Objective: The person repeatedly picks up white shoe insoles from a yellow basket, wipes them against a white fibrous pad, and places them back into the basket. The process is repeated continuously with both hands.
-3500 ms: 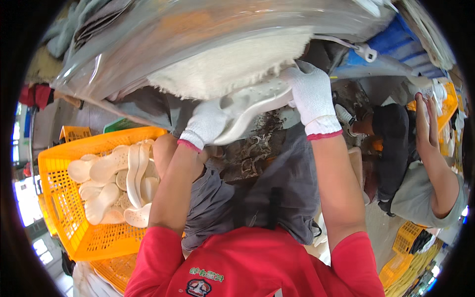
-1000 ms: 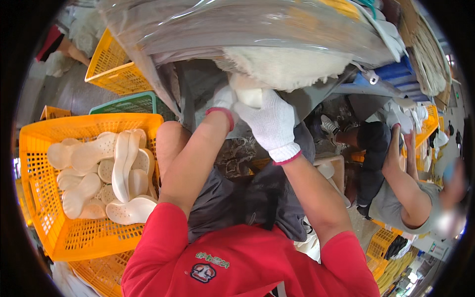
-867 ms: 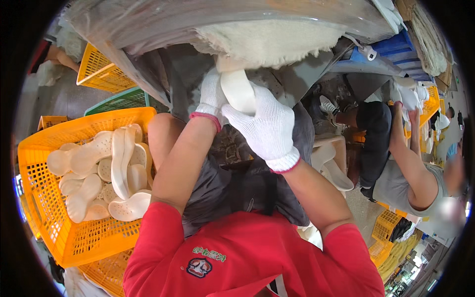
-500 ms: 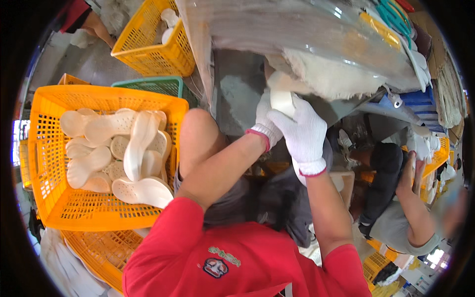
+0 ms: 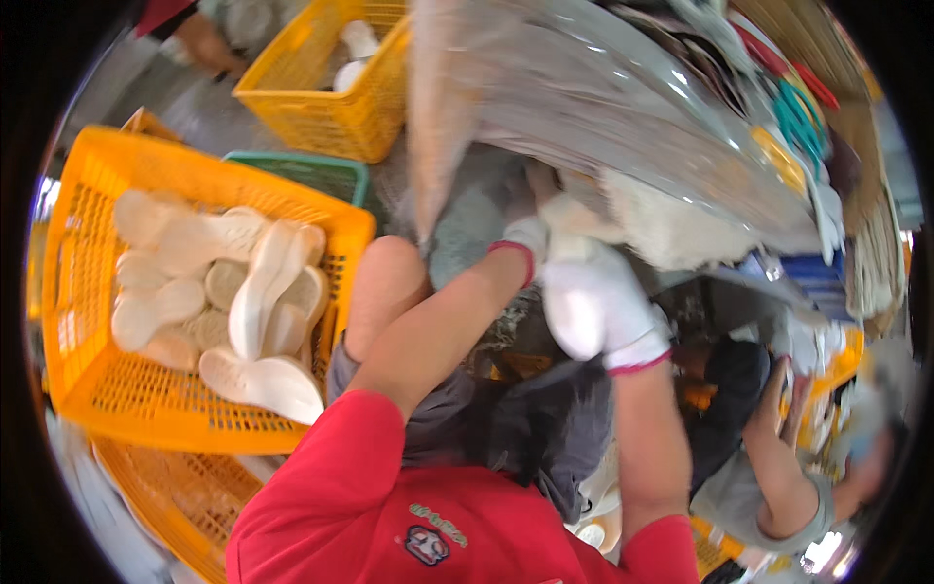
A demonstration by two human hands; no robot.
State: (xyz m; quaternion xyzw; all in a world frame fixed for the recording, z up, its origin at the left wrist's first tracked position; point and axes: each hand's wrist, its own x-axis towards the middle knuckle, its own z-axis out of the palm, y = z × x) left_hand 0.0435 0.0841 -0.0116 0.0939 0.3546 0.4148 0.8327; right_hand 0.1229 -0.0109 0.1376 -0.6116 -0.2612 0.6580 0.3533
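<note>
White sole [image 5: 572, 323] in the right grip [image 5: 611, 295]

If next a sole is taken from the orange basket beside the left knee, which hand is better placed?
Probably the left hand: it is nearer the orange basket and its soles, whereas the right hand is farther right and appears to hold a white sole.

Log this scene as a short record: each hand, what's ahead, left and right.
Right hand: white-gloved, holding a white sole-shaped piece
Left hand: white-gloved, blurred; grip unclear
Ahead: fleecy cream cloth at the edge of plastic sheeting
Left: orange basket holding pale soles; green crate beyond
Right: another person in a grey top
</note>
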